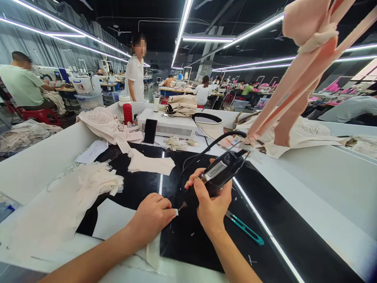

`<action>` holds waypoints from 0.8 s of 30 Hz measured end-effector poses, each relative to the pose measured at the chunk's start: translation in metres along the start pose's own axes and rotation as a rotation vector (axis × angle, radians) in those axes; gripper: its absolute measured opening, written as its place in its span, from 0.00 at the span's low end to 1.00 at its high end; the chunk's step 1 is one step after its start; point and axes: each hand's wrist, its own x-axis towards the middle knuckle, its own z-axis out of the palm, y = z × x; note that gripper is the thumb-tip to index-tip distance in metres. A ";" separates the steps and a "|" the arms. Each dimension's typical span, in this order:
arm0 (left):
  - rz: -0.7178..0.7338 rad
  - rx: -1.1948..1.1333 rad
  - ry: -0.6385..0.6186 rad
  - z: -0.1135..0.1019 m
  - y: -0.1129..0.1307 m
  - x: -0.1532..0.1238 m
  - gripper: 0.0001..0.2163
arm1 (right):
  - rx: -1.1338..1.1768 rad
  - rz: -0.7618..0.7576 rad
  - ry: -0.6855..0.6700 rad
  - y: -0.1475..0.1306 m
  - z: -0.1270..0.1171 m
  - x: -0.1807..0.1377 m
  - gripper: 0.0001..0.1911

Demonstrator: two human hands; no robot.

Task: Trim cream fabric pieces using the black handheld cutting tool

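Note:
My right hand [212, 206] is wrapped round a black corded hand tool [226, 168] with a silver panel on its side. Its narrow metal tip [183, 206] points down and left, close to a small white piece of material [176, 212]. That piece is pinched in the fingers of my left hand [154, 215], which rests low over the glossy black work surface [185, 251]. Whether the tip touches the piece, I cannot tell. Turquoise thread snips [246, 228] lie right of my right wrist. Beige cloth strips [306, 67] hang from above, tied near the tool's rear end.
Beige fabric pieces [97, 181] are heaped on the left, with a single cut piece [151, 162] further in. A phone [150, 131] leans against a white box [173, 125]; a red bottle [127, 114] stands nearby. Low white walls edge the table. A person in white [135, 74] stands beyond.

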 end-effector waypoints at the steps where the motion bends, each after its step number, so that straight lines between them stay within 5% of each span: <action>1: 0.007 0.005 0.009 0.000 0.000 0.000 0.10 | 0.004 -0.002 0.000 0.001 0.000 0.000 0.13; 24: 0.048 0.038 0.037 0.003 0.001 -0.002 0.05 | -0.011 -0.010 -0.034 0.006 0.001 -0.002 0.11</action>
